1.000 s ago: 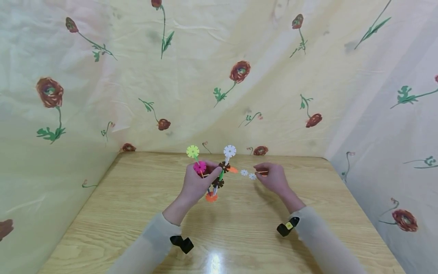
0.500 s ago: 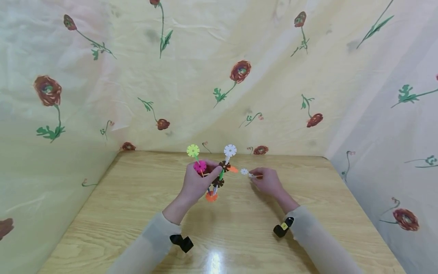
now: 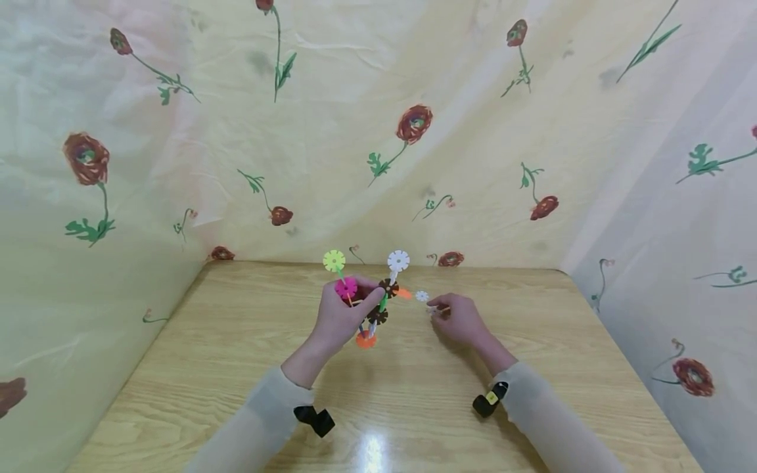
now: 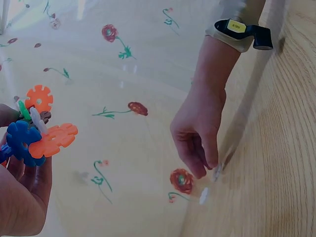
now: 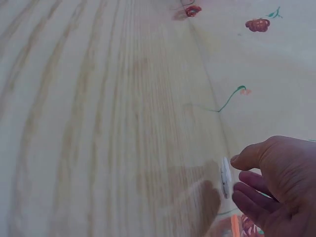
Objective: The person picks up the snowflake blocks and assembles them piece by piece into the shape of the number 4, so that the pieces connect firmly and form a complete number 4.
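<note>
My left hand [image 3: 340,315] grips a build of interlocked notched plastic discs [image 3: 365,339] above the table. A white disc and a yellow-green disc [image 3: 334,261] stick up at its top, with magenta, brown and orange discs below. In the left wrist view a blue disc [image 4: 23,143] and more orange discs show by the fingers. To the right, my right hand [image 3: 464,320] is low over the table, its curled thumb and fingertips at a small white notched disc [image 3: 433,311], which they seem to pinch. Another white disc [image 3: 422,296] lies just left of those fingertips.
The wooden table [image 3: 378,407] spans the space below both hands. Cream cloth [image 3: 331,151] printed with red flowers stands behind the table and along both sides. A black wrist camera [image 3: 315,420] is strapped over each sleeve cuff.
My right hand has moved left and slightly nearer to me, its fingers closing in at the right-hand white disc, which has tilted and shifted slightly. The left hand and the build stay put.
</note>
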The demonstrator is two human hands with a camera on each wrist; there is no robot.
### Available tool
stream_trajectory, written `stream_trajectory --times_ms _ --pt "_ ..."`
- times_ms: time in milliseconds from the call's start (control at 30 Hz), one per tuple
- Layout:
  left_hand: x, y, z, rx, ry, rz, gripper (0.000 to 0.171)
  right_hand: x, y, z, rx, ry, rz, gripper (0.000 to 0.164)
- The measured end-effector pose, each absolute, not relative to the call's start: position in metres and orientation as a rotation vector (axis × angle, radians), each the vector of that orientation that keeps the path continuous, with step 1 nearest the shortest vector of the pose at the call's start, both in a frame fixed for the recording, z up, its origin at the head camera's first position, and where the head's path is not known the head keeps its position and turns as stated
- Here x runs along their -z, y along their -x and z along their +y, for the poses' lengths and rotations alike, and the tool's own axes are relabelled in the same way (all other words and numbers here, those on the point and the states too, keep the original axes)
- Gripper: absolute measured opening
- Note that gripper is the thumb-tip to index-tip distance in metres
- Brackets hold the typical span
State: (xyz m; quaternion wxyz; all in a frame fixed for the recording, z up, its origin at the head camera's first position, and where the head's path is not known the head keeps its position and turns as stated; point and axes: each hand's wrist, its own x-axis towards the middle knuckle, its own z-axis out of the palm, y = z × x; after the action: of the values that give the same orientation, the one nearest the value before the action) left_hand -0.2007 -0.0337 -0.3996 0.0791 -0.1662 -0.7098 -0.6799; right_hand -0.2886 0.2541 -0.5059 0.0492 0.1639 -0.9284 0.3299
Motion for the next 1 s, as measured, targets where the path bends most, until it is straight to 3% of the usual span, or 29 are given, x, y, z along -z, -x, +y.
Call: stream_trajectory --times_ms 267,1000 --pt "0.399 0.196 -0.033 2.020 0.476 -2.135 0.016 0.504 0.287 0.254 -0.915 -0.545 -2.879 0.032" --pt "0.401 0.190 -0.028 2.025 0.476 -2.109 0.016 0.491 0.286 0.266 -1.037 -0.499 -2.943 0.017"
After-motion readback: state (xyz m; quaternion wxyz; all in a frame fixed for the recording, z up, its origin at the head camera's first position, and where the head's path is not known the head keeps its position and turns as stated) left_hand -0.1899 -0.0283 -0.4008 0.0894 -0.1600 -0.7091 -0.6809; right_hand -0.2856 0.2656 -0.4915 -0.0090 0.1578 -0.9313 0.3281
